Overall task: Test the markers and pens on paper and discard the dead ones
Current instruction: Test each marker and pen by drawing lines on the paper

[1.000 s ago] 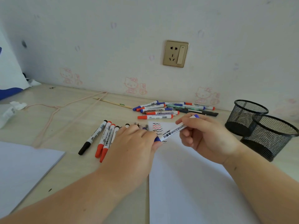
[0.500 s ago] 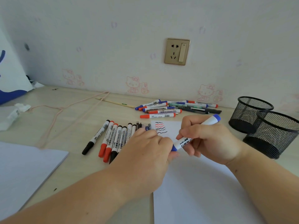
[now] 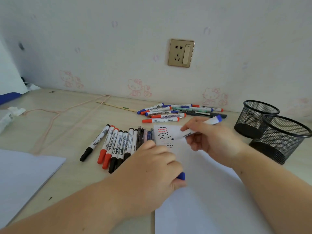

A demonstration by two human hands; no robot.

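**Blue marker uncapped over the test sheet**

The right hand [image 3: 214, 141] pinches a blue whiteboard marker [image 3: 200, 128] between thumb and fingers [image 3: 189, 126], the barrel slanting from its blue butt end at 2 o'clock down to the dark tip at 8 o'clock. The tip sits just over the paper [image 3: 199, 191], beside the squiggles [image 3: 164, 135] of black and red ink drawn near the sheet's top left corner. The left hand [image 3: 152, 171] lies at 7 o'clock from the right one, its fingers curled round the marker's blue cap [image 3: 181, 176], which pokes out at the hand's right edge above the paper.

At 9 o'clock from the squiggles a row of tested markers [image 3: 116, 144] lies side by side on the table [image 3: 67, 125], with black and red caps pointing toward the person and slimmer pens at the row's right end, just beside the paper. At 12 o'clock, against the wall, a loose pile of markers [image 3: 172, 114] lies with blue and red caps. At 3 o'clock stand 2 black mesh cups [image 3: 276, 132], touching or overlapping. A second white sheet [image 3: 22, 176] lies at 8 o'clock on the table's near left.
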